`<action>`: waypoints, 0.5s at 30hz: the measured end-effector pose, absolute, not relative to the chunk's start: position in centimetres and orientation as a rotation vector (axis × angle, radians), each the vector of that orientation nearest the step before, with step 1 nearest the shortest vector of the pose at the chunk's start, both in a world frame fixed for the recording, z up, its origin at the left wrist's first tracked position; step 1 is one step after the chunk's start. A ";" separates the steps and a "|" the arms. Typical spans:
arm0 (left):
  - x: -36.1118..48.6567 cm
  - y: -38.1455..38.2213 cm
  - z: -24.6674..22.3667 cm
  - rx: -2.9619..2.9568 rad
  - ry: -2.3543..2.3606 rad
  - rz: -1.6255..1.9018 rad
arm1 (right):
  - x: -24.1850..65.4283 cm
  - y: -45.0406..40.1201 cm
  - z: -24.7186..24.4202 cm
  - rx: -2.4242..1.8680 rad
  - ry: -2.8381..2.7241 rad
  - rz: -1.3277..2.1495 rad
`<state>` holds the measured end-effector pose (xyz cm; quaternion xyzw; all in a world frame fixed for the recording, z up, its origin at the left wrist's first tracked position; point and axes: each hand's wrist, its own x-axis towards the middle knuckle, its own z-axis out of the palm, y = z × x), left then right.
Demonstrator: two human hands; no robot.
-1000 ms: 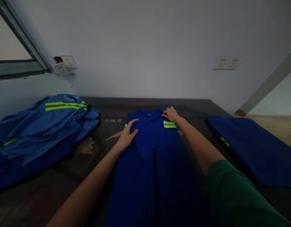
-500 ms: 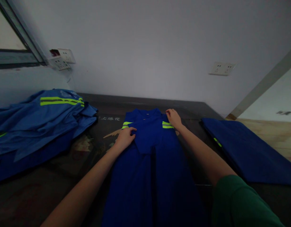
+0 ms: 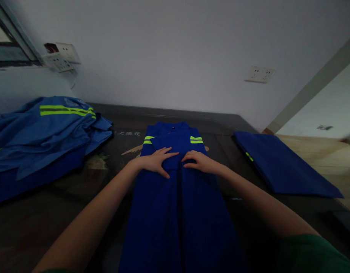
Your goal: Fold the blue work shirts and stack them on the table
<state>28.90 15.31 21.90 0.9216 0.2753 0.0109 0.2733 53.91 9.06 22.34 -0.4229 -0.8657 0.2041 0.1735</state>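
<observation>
A blue work uniform [image 3: 157, 212] lies flat in front of me, its collar [image 3: 173, 127] toward the wall. Yellow-green reflective bands [image 3: 196, 140] show at both sides of its upper part, and a sleeve is folded across the chest. Below, a dark lengthwise gap parts two long panels. My left hand [image 3: 156, 161] rests on the cloth left of this gap with fingers and thumb spread. To the right of the gap, my right hand [image 3: 199, 162] touches the other panel, fingers bent and thumb apart from them. Neither hand visibly grips any cloth.
A loose heap of blue clothing [image 3: 58, 132] with reflective bands lies at the left. On the right is a folded blue garment [image 3: 283, 165]. All lie on a dark table [image 3: 220, 125] against a wall with socket plates [image 3: 259, 74]. A dark object [image 3: 341, 223] sits at the lower right.
Both hands have come down from the upper part of the uniform toward its middle, the right one moving inward from the shoulder. The left fingers have spread. The view has shifted slightly.
</observation>
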 end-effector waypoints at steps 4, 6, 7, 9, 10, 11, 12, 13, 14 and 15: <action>29.6 14.7 20.9 2.509 0.845 0.023 | 53.5 9.2 21.3 -1.255 -2.448 0.553; 30.1 14.4 20.8 2.511 0.885 0.014 | 53.2 9.6 21.3 -1.295 -2.408 0.566; 30.2 14.2 20.9 2.512 0.901 0.008 | 53.0 9.8 21.4 -1.300 -2.379 0.582; 30.4 14.0 21.1 2.514 0.927 -0.014 | 52.7 10.0 21.8 -1.295 -2.321 0.618; 30.5 14.0 21.2 2.517 0.937 -0.029 | 52.5 10.0 21.9 -1.298 -2.296 0.630; 30.5 13.9 21.2 2.523 0.944 -0.044 | 52.3 10.1 21.9 -1.311 -2.274 0.634; 30.5 14.0 21.2 2.533 0.946 -0.059 | 52.0 10.0 21.8 -1.343 -2.254 0.631; 30.5 14.0 21.2 2.544 0.945 -0.068 | 51.8 9.9 21.5 -1.393 -2.235 0.614; 30.5 14.0 21.1 2.555 0.943 -0.068 | 51.5 9.8 21.2 -1.451 -2.218 0.578; 30.6 14.0 21.1 2.564 0.939 -0.066 | 51.2 9.5 20.8 -1.505 -2.205 0.525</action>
